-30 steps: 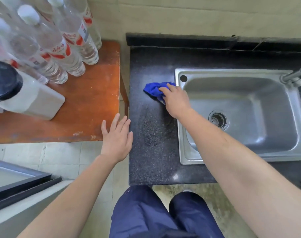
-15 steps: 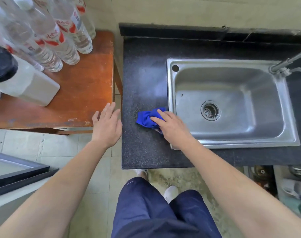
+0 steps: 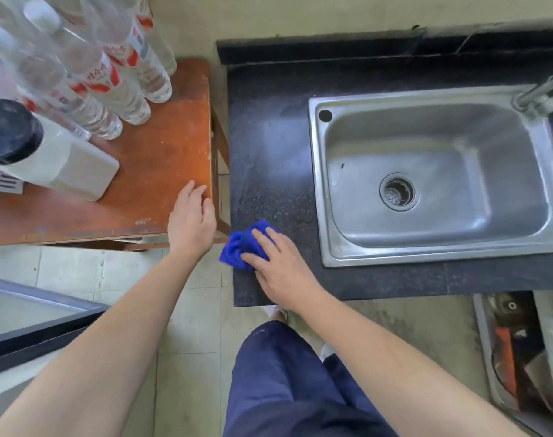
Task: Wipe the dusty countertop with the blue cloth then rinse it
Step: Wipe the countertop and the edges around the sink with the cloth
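Far left, a dark-framed glass panel [image 3: 32, 310] sits low by the tiled floor [image 3: 190, 326]. Above it is the wooden desk [image 3: 161, 152], carrying a white container with a black lid [image 3: 57, 165] and, behind that, a cluster of clear bottles with red-and-white labels [image 3: 111, 77]. At the near right corner of that desk comes the left hand [image 3: 191, 222], empty, its fingers relaxed and loosely bent over the edge; whether they touch the wood, I cannot tell. Across the narrow gap is the black speckled desk [image 3: 268, 152], and here is the blue cloth [image 3: 240, 244], bunched up at the left edge toward the front, with a fold poking out past that edge. The right hand [image 3: 278, 269] is on top of it, fingers laid fairly straight across the cloth and pressing it to the stone, thumb against its near side. Pale dusty haze shows on the dark surface beyond the cloth. Below, dark blue trousers [image 3: 284, 373] fill the bottom centre. Further right, the steel sink [image 3: 316, 184] is set into the black desk, with its drain [image 3: 397, 191] in the middle of the basin and the faucet [image 3: 539, 93] at the far right corner. Down at the lower right, under the desk's front edge, a tray of blurred items [image 3: 514, 357] lies on the floor.
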{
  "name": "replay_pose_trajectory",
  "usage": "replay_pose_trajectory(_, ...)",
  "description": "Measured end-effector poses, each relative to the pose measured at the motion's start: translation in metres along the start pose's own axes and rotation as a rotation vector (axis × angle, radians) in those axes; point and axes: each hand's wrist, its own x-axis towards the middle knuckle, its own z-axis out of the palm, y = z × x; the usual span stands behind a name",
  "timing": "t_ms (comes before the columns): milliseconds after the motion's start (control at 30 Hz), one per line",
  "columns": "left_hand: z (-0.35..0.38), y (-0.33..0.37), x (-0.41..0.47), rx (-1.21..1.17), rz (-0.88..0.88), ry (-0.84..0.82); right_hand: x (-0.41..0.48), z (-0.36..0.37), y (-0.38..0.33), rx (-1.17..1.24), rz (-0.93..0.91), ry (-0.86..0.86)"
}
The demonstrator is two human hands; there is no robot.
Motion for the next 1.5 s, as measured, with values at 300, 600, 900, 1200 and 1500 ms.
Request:
replay_pose_trajectory(300,0.049,0.08,-0.085,0.052,0.124,-0.144,-0.157,-0.022,0.086,-0.043,-0.097,-0.108)
replay_pose_trajectory(600,0.114,0.17,-0.166,0.298,0.253,-0.48,-0.276,-0.085,0.237,-0.055,0.36,0.085)
replay_pose_trajectory(900,0.109,0.185,-0.17,0.412,0.25,-0.521,-0.255,-0.103,0.222,0.038,0.658,-0.009)
replay_pose_trajectory(1200,0.101,0.234,-0.087,0.346,0.33,-0.559,-0.224,-0.178,0.245,0.329,0.733,-0.039)
replay_pose_trajectory(1500,0.098,0.321,-0.022,0.209,0.42,-0.452,-0.154,-0.256,0.272,0.388,0.707,0.345)
